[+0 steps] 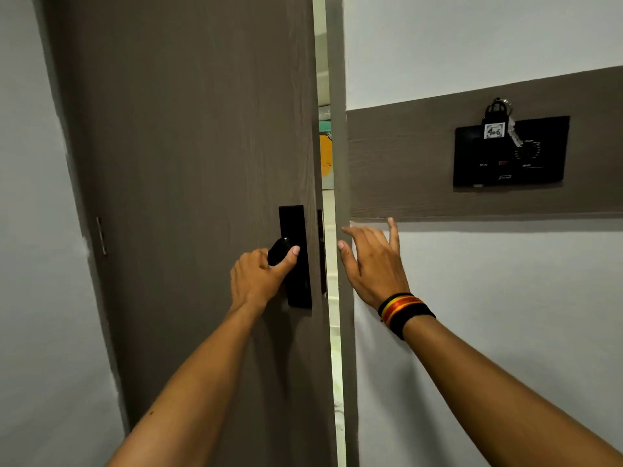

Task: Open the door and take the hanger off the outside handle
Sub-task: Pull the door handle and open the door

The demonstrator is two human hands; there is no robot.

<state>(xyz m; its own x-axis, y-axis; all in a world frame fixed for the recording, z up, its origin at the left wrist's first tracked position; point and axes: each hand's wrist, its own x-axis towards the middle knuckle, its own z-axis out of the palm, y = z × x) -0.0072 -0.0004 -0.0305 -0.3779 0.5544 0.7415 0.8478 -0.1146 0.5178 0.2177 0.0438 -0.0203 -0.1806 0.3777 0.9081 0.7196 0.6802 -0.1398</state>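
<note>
A brown wooden door stands slightly ajar, with a narrow bright gap along its right edge. My left hand grips the black inside handle, which sits on a black lock plate. My right hand hovers with its fingers spread beside the grey door frame, holding nothing. It wears a black, red and yellow wristband. The outside handle and the hanger are hidden behind the door.
A black wall panel with a key and a numbered tag hangs on a brown wall band at the right. A hinge shows on the door's left side. White walls flank the doorway.
</note>
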